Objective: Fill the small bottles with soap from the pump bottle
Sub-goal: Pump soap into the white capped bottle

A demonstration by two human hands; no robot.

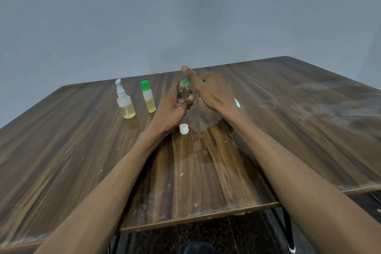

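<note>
Fingers (190,98) of our left hand (172,107) curl round a small clear bottle (182,94), held upright just above the worktop (61,150), thumb and fingertips pinching its lower body near a printed label we cannot read. Starting from the left, the pump bottle (124,102) stands on the worktop, translucent with a white pump head and yellowish soap filling roughly its lower half; just beside it a small bottle with a green cap (148,97) stands closed, holding soap to about the middle. Next comes the clear bottle in our left hand, uncapped and seemingly empty, with its white cap (184,129) lying on the worktop nearer to us. Our right hand (210,90) hovers at the bottle's mouth, gripping something green (186,80), perhaps a small funnel, though the hand hides most of it, and the index finger sticks out straight. We judge these little plastic bottles light and easily tipped, with smooth walls that would turn slippery if soap runs down, so holding low on the body, as we do, seems sound. A pale green-edged scrap (237,102) lies right of the wrist.
</note>
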